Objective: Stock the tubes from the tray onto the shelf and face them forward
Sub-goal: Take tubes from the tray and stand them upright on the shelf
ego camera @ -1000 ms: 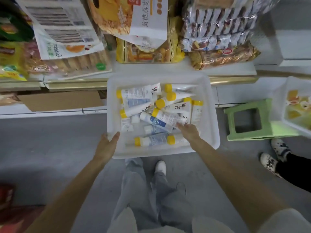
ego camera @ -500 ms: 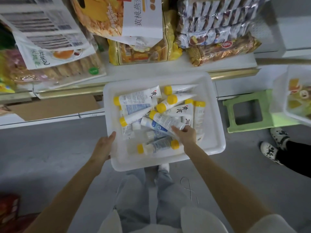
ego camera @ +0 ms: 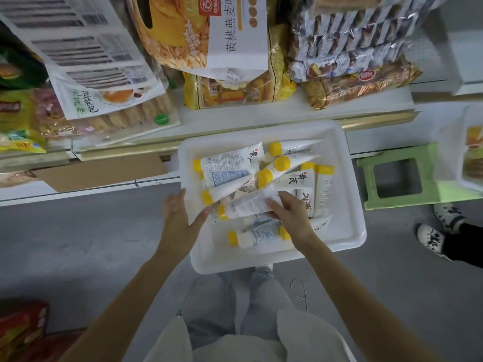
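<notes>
Right hand [ego camera: 290,218] seemingly around white, yellow-capped tube [ego camera: 247,206]

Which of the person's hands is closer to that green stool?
The right hand: it holds a tube over the tray, with the green stool just beyond. The left hand grips the tray's opposite rim, farther away.
</notes>
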